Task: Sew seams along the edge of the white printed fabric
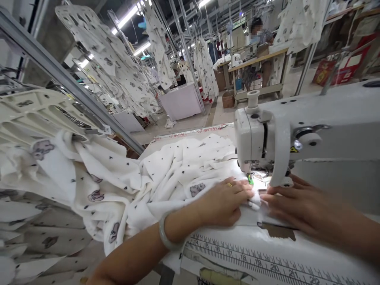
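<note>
White printed fabric (178,166) lies bunched on the sewing machine's bed and trails off to the left. My left hand (224,202), with a pale bangle at the wrist, presses on the fabric just left of the lit needle area, its fingers close together by the green presser foot (250,179). My right hand (303,204) is flat with its fingers spread, right of the needle area and partly behind the machine's white guard; it is slightly blurred. The white sewing machine (332,122) stands over both hands' fingertips.
A printed ruler strip (255,259) runs along the near edge. Hangers (35,107) with garments are at left, beside a metal rail (68,75). Farther back, a person (259,33) is by a wooden table (259,59), near more hanging garments.
</note>
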`<control>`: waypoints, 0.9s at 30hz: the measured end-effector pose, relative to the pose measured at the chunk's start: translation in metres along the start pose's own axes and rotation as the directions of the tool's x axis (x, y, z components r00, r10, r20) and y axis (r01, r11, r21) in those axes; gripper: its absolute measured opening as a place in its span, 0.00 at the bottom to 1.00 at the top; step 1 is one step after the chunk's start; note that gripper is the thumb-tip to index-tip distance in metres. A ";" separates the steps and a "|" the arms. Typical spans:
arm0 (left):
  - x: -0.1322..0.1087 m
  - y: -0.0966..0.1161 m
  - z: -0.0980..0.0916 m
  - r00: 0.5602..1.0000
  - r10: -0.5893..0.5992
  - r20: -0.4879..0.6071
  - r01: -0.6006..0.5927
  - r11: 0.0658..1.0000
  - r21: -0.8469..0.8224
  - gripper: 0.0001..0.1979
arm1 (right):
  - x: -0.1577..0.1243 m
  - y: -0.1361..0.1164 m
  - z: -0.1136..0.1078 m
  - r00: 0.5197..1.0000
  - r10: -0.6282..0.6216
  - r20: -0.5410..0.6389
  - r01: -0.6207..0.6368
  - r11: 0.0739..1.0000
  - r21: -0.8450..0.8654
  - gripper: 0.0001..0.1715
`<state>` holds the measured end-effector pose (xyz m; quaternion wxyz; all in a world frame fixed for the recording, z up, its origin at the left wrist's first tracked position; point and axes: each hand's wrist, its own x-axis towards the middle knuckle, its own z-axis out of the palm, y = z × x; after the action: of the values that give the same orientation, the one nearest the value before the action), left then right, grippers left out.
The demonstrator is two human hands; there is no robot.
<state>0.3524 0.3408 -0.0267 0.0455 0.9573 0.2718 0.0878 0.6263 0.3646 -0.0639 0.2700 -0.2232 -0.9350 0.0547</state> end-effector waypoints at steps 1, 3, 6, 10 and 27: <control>-0.003 0.004 -0.002 0.999 -0.041 0.009 0.041 0.999 0.007 0.23 | 0.001 -0.005 -0.003 0.999 -0.036 0.036 0.034 0.998 0.047 0.14; -0.008 0.011 -0.005 0.993 -0.119 -0.013 0.120 0.991 0.055 0.24 | 0.004 -0.013 -0.007 0.988 -0.085 0.129 0.065 0.987 0.150 0.12; -0.014 0.019 -0.006 0.981 -0.138 -0.140 0.164 0.966 0.201 0.12 | 0.006 -0.021 -0.009 0.969 -0.108 0.220 0.055 0.971 0.234 0.10; -0.014 0.028 -0.013 0.944 -0.091 -0.318 0.176 0.952 0.249 0.07 | 0.006 -0.026 -0.007 0.965 -0.108 0.239 0.044 0.965 0.259 0.12; -0.005 0.035 0.013 0.933 0.023 -0.360 0.000 0.998 0.064 0.10 | 0.012 -0.044 -0.016 0.918 -0.133 0.374 0.021 0.957 0.290 0.08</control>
<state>0.3682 0.3080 -0.0358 -0.0358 0.9274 0.2725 0.2537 0.6081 0.3303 -0.0347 0.1095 -0.1302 -0.9609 0.2187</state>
